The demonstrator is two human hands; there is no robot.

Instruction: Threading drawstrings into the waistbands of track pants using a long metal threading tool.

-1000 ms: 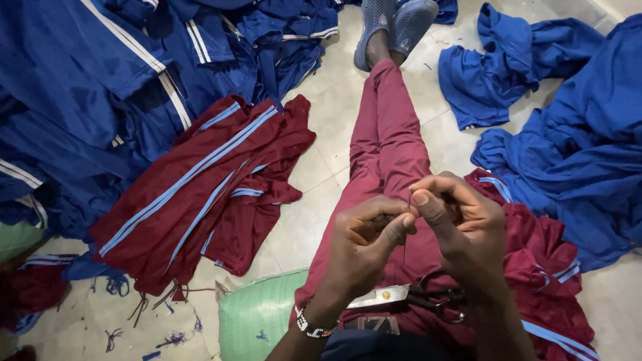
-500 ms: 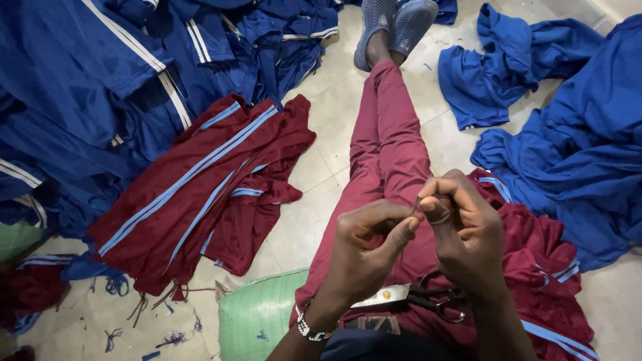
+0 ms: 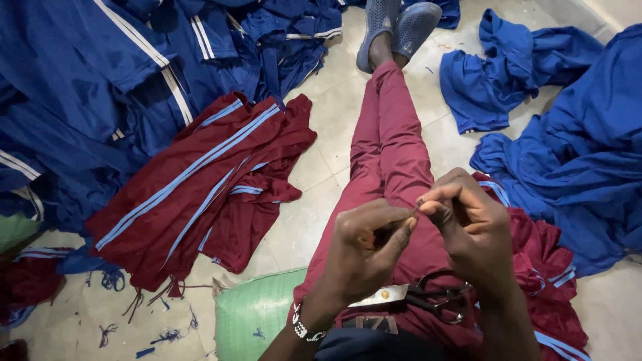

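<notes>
1. Pale tiled floor (image 3: pixel 314 227) spreads under a seated person whose maroon-trousered leg (image 3: pixel 391 140) stretches away to grey clogs (image 3: pixel 399 30).
2. Both hands meet above the lap, fingertips close together.
3. Left hand (image 3: pixel 364 251) is curled, thumb and forefinger pinched on a very thin dark item, perhaps a thread or needle (image 3: pixel 416 208); it is too small to tell which.
4. Right hand (image 3: pixel 468 230) is bent over from the other side, its fingertips pinched at the same spot, touching or just beside the left fingertips.
5. A beaded bracelet (image 3: pixel 302 327) circles the left wrist.
6. Scissors (image 3: pixel 414 295) lie on the lap just below the hands, on maroon cloth (image 3: pixel 542 267).
7. A maroon garment with light blue stripes (image 3: pixel 200 194) lies flat on the floor to the left.
8. Blue garments with white stripes (image 3: pixel 100 87) are heaped further left.
9. More blue cloth (image 3: pixel 568 154) is piled on the right.
10. A green woven sack (image 3: pixel 251 314) sits beside the left arm.
</notes>
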